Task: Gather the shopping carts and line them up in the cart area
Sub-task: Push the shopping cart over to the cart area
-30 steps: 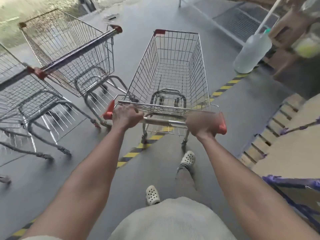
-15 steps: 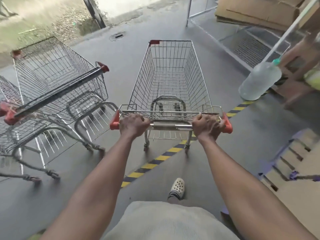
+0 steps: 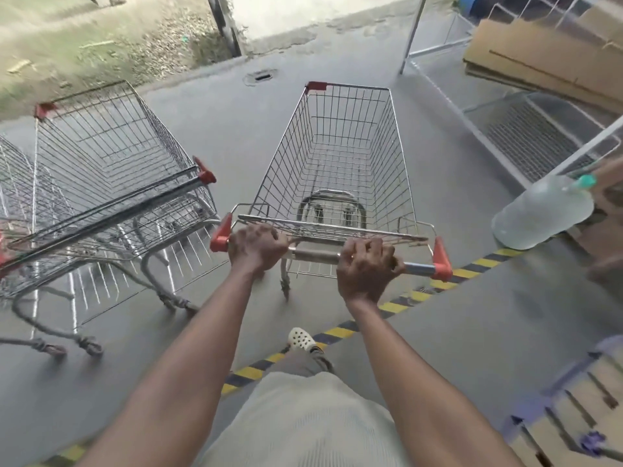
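Shopping cart point(image 3: 337, 170) gripped by left hand point(image 3: 257, 246) and right hand point(image 3: 366, 268).

Perhaps three carts point(image 3: 337, 156), one bottle point(image 3: 539, 215)

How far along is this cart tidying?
Partly done: two parked carts already stand close together on the left. In hand: the left hand and right hand grip the handle of a third cart. Left: it stands apart from them, not yet in line.
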A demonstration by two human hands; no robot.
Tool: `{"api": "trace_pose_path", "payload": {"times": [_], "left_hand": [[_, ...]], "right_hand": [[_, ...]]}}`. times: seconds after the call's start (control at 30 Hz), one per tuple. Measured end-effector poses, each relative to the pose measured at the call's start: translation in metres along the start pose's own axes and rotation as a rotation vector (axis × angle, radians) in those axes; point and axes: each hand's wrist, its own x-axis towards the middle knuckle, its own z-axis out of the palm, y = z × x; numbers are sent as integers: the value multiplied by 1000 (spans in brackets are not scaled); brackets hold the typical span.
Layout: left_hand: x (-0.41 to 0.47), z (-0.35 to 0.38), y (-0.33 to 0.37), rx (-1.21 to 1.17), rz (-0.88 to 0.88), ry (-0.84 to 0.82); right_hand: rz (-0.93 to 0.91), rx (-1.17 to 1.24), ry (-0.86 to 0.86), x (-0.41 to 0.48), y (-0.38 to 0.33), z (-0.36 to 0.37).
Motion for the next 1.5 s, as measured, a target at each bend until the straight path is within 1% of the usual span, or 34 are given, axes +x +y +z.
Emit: {"api": "trace_pose_path", "payload": {"times": [0.1,0.17,0.33,0.5,0.6,0.7,0.77,0.83,0.9,1.0,1.07,1.2,1.27,1.37,1.43,1.5], "left_hand": [[39,-2,3,-15,-23,-8],[63,-4,4,-50,-36,13],[116,-8,2,-65,14,80],[154,4,-1,-88,-21,104],[169,9,3,-106,-28,203],[183,12,7,-62,-107,323],[191,17,8,-107,-203,383],[197,20,8,-177,-267,408],[200,18,8,-193,-265,413],[213,13,0,-142,-253,349],[223,15,-5,-137,-298,281],[242,22,-6,-202,-373,171],[252,17,-6,-216,-396,121],[266,5,-6,-170,-423,16],[275,-4,-3,-182,-433,-43],[283,-9,4,-224,-417,-73]], "right_hand": [[-192,32,-14,24,6,21],[-248,38,-54,46,6,34],[-209,77,-41,95,-17,64],[-186,51,-125,125,-32,86],[-212,63,-124,138,-38,100],[-273,65,-137,153,-47,115],[-332,74,-155,164,-51,126],[-389,110,-159,177,-56,135],[-414,144,-166,191,-65,141],[-423,159,-209,211,-82,148],[-422,162,-264,225,-92,153],[-471,79,-455,255,-110,164],[-492,86,-542,272,-122,170],[-579,94,-692,299,-136,177],[-663,45,-790,318,-144,181],[-715,61,-849,336,-153,187]]}}
